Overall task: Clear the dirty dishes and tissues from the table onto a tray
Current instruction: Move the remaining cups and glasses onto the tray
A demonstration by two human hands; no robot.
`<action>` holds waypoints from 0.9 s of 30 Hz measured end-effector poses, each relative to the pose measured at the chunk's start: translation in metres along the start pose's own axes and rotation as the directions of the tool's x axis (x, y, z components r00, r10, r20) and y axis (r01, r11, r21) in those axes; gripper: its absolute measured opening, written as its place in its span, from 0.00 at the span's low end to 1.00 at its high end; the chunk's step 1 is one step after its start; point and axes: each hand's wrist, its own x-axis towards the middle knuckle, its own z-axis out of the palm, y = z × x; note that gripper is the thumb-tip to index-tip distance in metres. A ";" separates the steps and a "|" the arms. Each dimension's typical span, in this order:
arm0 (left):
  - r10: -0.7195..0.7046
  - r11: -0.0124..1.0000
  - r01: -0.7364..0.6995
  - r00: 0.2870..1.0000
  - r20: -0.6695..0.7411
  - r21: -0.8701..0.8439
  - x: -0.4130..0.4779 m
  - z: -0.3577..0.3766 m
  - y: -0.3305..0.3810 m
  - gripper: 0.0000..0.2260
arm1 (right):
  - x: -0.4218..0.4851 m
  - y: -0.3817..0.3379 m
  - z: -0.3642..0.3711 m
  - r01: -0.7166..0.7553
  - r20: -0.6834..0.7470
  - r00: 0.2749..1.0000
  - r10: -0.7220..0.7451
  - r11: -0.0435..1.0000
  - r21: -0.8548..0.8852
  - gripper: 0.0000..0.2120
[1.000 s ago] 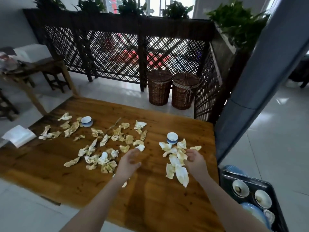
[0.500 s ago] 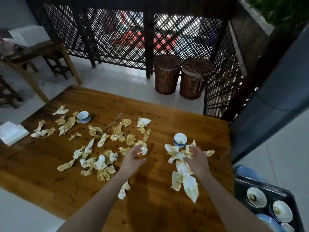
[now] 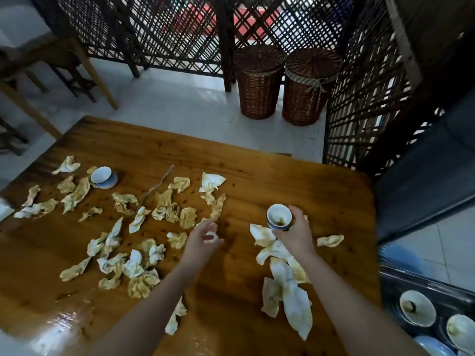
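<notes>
My right hand (image 3: 295, 233) grips a small dirty white-and-blue cup (image 3: 279, 216), lifted just above the wooden table (image 3: 295, 181). Under it lies a heap of stained tissues (image 3: 288, 286). My left hand (image 3: 201, 240) hovers over the table's middle with relaxed fingers beside a small white tissue scrap (image 3: 212, 237); whether it touches the scrap is unclear. Several crumpled stained tissues (image 3: 133, 263) are scattered across the left half. A second cup on a blue saucer (image 3: 102, 176) sits at the far left. The dark tray (image 3: 393, 283) with dirty bowls (image 3: 417, 308) is low at the right.
Two lidded wicker baskets (image 3: 259, 80) stand on the floor beyond the table against a dark lattice screen (image 3: 164, 29). A wooden table and stools (image 3: 51, 62) are at the far left. A thin stick (image 3: 159, 183) lies among the tissues. A dark pillar (image 3: 424, 170) flanks the right.
My right hand has picked the small cup up from the table behind the tissue heap. My left hand has stayed near the middle. The view has tilted down and closer.
</notes>
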 end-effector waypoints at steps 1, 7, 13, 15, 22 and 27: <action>0.009 1.000 -0.009 1.000 -0.006 -0.003 0.003 -0.001 -0.001 0.24 | 0.005 0.001 0.003 -0.011 -0.009 1.000 0.010 1.000 -0.009 0.36; -0.021 0.999 0.021 1.000 -0.002 -0.039 0.009 -0.008 -0.012 0.22 | 0.020 0.008 0.022 -0.032 -0.048 0.998 0.030 0.999 -0.039 0.40; -0.013 1.000 0.013 1.000 -0.012 -0.018 0.010 -0.025 -0.022 0.24 | 0.016 -0.002 0.030 -0.032 -0.094 0.995 0.030 0.999 -0.021 0.38; 0.000 1.000 0.000 1.000 -0.011 -0.006 0.012 -0.032 -0.023 0.24 | 0.012 -0.010 0.033 -0.007 -0.081 0.997 0.007 1.000 0.001 0.37; 0.045 0.999 -0.045 0.999 -0.009 0.011 0.024 -0.059 -0.027 0.25 | -0.010 -0.050 0.057 0.032 -0.027 0.999 -0.030 0.998 0.054 0.36; 0.028 0.999 -0.027 0.999 0.030 -0.038 0.034 -0.091 -0.035 0.25 | -0.034 -0.078 0.082 0.077 -0.048 0.996 -0.076 0.997 0.017 0.37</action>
